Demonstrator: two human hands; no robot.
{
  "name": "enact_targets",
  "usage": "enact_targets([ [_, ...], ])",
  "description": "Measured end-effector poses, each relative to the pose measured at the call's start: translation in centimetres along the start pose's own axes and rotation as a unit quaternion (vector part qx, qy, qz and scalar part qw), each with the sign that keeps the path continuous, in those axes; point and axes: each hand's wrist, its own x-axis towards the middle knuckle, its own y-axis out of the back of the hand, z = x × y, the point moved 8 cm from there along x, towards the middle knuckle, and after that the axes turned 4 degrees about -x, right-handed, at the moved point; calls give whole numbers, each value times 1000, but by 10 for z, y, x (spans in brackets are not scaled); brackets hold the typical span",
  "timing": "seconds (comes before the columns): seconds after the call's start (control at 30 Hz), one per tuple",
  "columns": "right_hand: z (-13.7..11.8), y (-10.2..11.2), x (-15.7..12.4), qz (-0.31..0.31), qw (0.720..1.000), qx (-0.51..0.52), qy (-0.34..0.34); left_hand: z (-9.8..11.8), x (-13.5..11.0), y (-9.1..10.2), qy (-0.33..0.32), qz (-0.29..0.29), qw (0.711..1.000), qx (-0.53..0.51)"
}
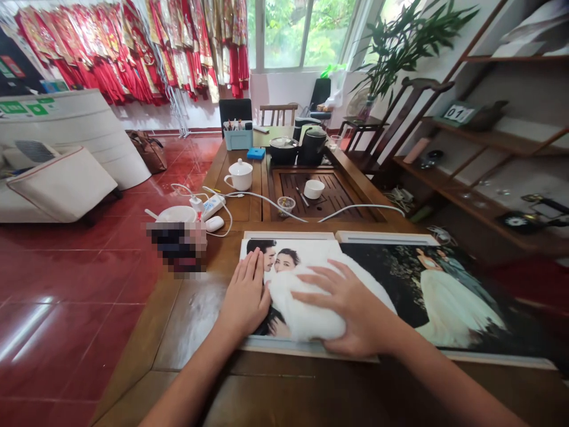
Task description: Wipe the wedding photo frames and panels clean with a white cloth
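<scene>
A photo panel (pixel 258 244) with a couple's portrait lies flat on the wooden table (pixel 191 308). My left hand (pixel 247 290) rests flat on its left part, fingers stretched out and close together, holding nothing. A fluffy white cloth (pixel 306 311) is bunched on the panel. My right hand (pixel 355 302) spreads over this cloth and grips it, the thumb at its near side. Part of the cloth trails out behind the hand to the right. Right beside it lies a second, darker photo panel (pixel 386 267), showing two people and a long pale gown.
Beyond the panels are a white cable (pixel 364 206), a power strip (pixel 212 206), a lidded white cup (pixel 240 175) and a slatted tea tray (pixel 338 196) with a small white bowl (pixel 314 189). A wooden shelf (pixel 493 136) stands at right.
</scene>
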Motion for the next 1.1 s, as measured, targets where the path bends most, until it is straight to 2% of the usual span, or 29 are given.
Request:
enact_targets([
  [0.07, -12, -2, -5, -12, 1000, 6, 13, 0, 0, 1, -3, 3, 1000, 2],
  [0.13, -14, -2, -5, -11, 1000, 1, 13, 1, 0, 2, -7, 2, 1000, 0],
  [0.4, 37, 7, 29, 74, 995, -45, -48, 2, -1, 5, -10, 6, 1000, -11],
  [0.5, 43, 10, 38, 85, 994, -48, -53, 2, -2, 5, -5, 11, 1000, -9],
  [0.63, 30, 7, 31, 73, 996, -30, -49, 1, -2, 5, 7, 15, 1000, -8],
  [0.9, -21, -5, -15, 45, 998, -33, -31, 1, 0, 5, 9, 7, 1000, -9],
  [1.0, -17, -5, -13, 43, 998, -33, -43, 2, 0, 6, -1, 6, 1000, -15],
  [1.1, 3, -2, 5, 60, 995, -36, -68, 1, 0, 6, -6, 7, 1000, -22],
])
